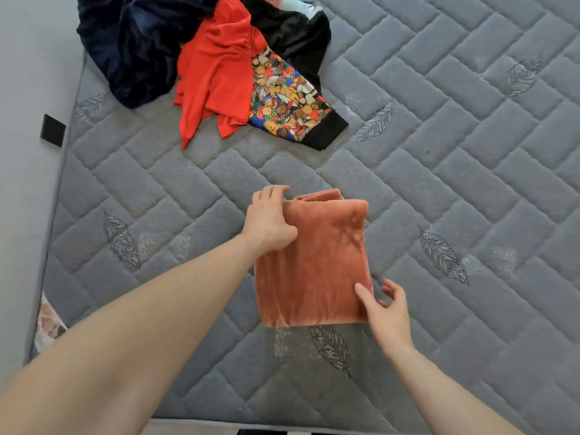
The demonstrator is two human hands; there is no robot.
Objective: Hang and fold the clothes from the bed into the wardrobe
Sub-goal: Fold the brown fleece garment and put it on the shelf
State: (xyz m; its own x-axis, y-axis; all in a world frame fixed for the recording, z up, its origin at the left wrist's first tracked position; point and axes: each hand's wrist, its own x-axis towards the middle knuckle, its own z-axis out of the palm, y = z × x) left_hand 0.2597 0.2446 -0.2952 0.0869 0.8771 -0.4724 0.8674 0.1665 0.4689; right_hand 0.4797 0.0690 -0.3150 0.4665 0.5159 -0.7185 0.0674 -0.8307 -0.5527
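The folded rust-coloured velvet garment [310, 262] is lying on the grey quilted mattress [470, 183], between the two hands. The left hand [270, 224] is gripping its far left corner, thumb curled over the top layer, and the right hand [387, 309] is pinching its near right edge, thumb on top and fingers tucking beneath. Judging from this, the plush, slippery layers are at risk of sliding apart if only these two diagonal corners are carrying the weight during a lift, and the loose fold peeking out at the far edge could spill open. Well beyond the left hand, a pile is waiting: a navy garment [125, 48], a red top [216, 73], a black piece [292, 29] and a bear-print garment [288, 98].
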